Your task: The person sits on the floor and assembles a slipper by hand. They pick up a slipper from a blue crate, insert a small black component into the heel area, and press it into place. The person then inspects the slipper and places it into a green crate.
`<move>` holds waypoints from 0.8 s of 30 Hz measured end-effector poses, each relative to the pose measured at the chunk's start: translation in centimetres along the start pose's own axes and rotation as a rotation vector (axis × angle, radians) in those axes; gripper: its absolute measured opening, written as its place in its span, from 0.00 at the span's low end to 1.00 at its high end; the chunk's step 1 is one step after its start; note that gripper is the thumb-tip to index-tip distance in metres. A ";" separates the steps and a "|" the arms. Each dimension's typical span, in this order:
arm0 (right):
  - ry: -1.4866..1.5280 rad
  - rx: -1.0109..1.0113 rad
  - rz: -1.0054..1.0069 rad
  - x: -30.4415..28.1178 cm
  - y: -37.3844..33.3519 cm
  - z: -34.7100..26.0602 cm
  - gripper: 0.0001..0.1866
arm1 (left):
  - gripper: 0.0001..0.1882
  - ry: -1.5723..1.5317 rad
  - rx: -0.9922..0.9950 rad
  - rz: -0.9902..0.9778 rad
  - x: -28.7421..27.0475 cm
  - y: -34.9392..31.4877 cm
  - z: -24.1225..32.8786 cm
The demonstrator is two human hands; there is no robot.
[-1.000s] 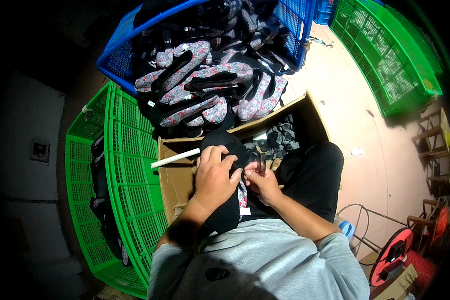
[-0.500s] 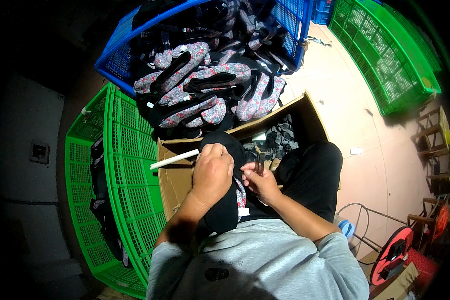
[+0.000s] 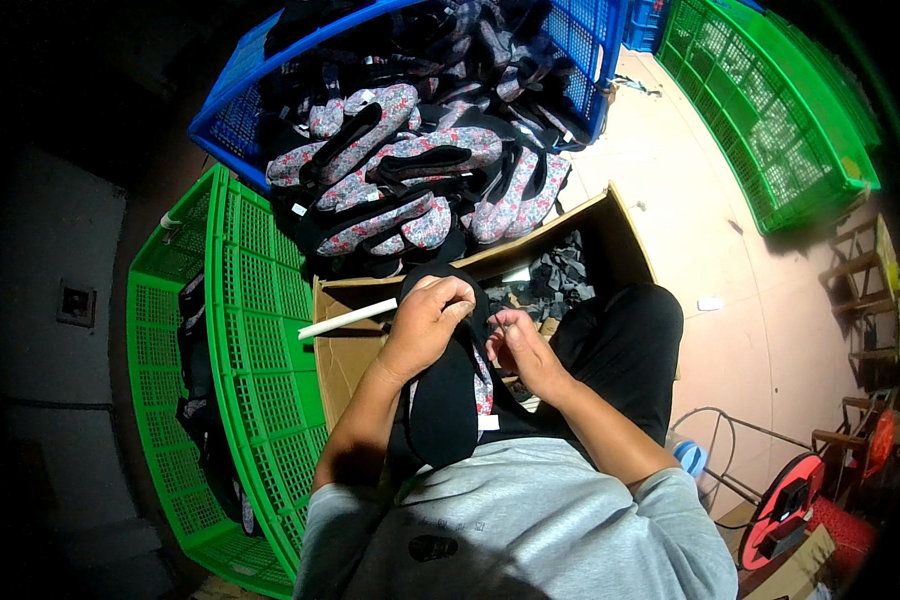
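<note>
The scene is viewed from a single head-worn fisheye camera, aimed steeply down over the person's chest at close range; the left hand (image 3: 422,325) and right hand (image 3: 522,352) are framed centrally, with straight edges bent toward the rim.

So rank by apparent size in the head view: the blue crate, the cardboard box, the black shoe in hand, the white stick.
1. Blue crate
2. Cardboard box
3. Black shoe, though it sits nearer the camera
4. White stick

A blue crate (image 3: 230,100) heaped with floral slippers (image 3: 410,170) sits between green crates (image 3: 260,330), near a red reel (image 3: 785,510).
</note>
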State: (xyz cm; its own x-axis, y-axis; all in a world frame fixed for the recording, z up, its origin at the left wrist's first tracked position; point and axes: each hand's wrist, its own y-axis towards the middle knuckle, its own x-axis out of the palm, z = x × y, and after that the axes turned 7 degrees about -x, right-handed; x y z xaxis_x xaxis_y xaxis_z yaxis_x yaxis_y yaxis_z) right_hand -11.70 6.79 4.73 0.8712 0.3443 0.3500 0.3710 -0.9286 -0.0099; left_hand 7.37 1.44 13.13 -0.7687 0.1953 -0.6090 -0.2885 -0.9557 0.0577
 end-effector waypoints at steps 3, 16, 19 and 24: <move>-0.096 -0.012 -0.026 0.0 0.2 -0.4 0.16 | 0.04 -0.023 -0.007 -0.011 0.0 0.0 0.1; -0.263 -0.110 -0.006 0.4 0.9 -0.1 0.10 | 0.04 -0.012 0.016 -0.023 0.5 0.3 -0.6; -0.288 -0.101 0.006 0.6 0.9 -0.3 0.10 | 0.04 -0.001 0.010 -0.026 0.4 0.3 -0.5; -0.222 -0.085 0.010 0.7 1.0 -0.1 0.08 | 0.04 0.000 0.007 -0.023 0.4 0.4 -0.5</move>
State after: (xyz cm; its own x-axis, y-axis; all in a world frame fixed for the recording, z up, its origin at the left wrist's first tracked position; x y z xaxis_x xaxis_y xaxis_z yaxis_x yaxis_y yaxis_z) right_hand -10.78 6.12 5.07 0.9276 0.3482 0.1356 0.3417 -0.9373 0.0694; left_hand 7.24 1.02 12.47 -0.7617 0.2169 -0.6106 -0.3099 -0.9495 0.0493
